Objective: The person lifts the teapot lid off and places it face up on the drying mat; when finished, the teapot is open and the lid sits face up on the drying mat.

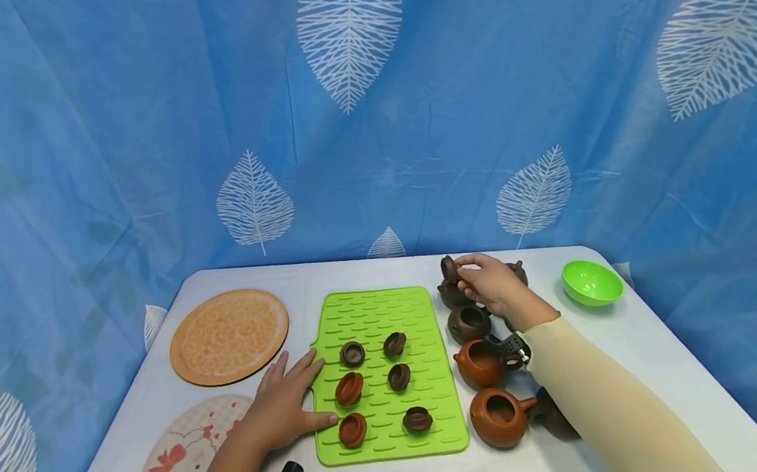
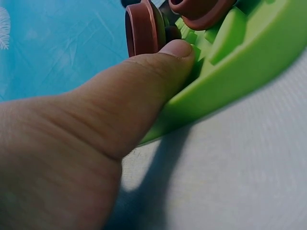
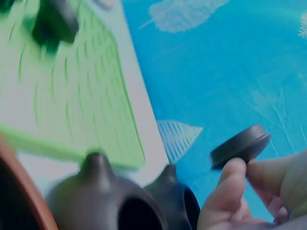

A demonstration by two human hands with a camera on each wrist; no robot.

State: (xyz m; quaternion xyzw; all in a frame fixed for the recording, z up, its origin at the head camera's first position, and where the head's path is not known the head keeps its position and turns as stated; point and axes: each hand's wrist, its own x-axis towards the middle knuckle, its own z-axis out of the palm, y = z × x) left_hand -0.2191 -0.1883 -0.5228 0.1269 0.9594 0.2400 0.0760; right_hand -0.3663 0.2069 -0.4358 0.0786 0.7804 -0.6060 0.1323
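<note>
My right hand (image 1: 492, 284) pinches a dark brown teapot lid (image 1: 448, 268) between thumb and fingers, above a dark teapot (image 1: 452, 294) at the back. The right wrist view shows the same lid (image 3: 241, 145) tilted and clear of the pots. My left hand (image 1: 286, 406) lies with spread fingers on the left edge of the green drying mat (image 1: 376, 314). Its thumb (image 2: 163, 67) reaches over the mat's rim near a reddish lid (image 2: 144, 31). Several lids rest on the mat, among them a reddish lid (image 1: 353, 430) and a dark lid (image 1: 416, 419).
A row of lidless teapots, including an orange teapot (image 1: 500, 418), stands right of the mat; more sit partly under my right forearm. A green bowl (image 1: 592, 283) is at the back right. Left are a round tan mat (image 1: 229, 336) and a pink cartoon mat (image 1: 174, 469).
</note>
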